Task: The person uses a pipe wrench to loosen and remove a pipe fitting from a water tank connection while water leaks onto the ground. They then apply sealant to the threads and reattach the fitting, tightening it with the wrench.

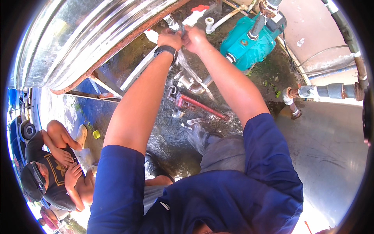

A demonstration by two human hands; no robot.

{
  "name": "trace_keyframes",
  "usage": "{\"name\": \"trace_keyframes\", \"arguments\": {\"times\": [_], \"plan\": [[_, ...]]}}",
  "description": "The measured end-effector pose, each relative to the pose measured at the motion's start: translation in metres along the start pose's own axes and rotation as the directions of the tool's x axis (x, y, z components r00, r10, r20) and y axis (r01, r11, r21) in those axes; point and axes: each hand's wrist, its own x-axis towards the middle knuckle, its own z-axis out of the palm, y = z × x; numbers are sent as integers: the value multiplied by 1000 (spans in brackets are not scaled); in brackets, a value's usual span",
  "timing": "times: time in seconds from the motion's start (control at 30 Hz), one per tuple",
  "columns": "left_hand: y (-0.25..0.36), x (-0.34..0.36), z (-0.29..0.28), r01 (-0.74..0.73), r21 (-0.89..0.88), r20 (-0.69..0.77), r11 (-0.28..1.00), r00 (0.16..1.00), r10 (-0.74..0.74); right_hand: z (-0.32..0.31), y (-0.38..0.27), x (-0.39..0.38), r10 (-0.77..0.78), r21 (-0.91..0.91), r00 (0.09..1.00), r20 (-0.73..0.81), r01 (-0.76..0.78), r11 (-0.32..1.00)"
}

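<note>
Both arms reach forward to the pipework below the metal tank (83, 37). My left hand (170, 40), with a dark watch on the wrist, is closed round a grey pipe fitting (180, 29). Pressed to the same fitting from the other side is my right hand (193, 39), its fingers curled; the hands partly hide the fitting. Water (191, 71) streams down from under them. White valves flank the hands, one with a red handle (200, 8). On the wet ground below lie a red pipe wrench (202, 107), a smaller metal wrench (195, 121) and a metal elbow (189, 83).
A teal water pump (249, 41) stands right of my hands, with a pipe (260, 26) rising from it. More pipes (323, 91) run along the right wall. The tank's rusty frame (111, 48) borders the left. Another person (58, 167) sits at the lower left.
</note>
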Motion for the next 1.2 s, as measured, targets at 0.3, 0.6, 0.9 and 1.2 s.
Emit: {"name": "trace_keyframes", "arguments": {"times": [0.3,0.6,0.9,1.2], "plan": [[6,-1,3,85,-8,-47,996,995,-85,5,-3,-6,-43,-163,999,19,45,986],[9,-7,15,106,11,-157,994,982,-103,9,-4,6,56,-188,998,-28,-60,980],[12,-32,23,440,-879,347,184,855,-386,-4,3,30,-56,-544,998,-43,23,839],[46,-56,20,433,-879,473,-199,739,-479,-2,-17,-14,73,-364,990,123,-24,931]]}}
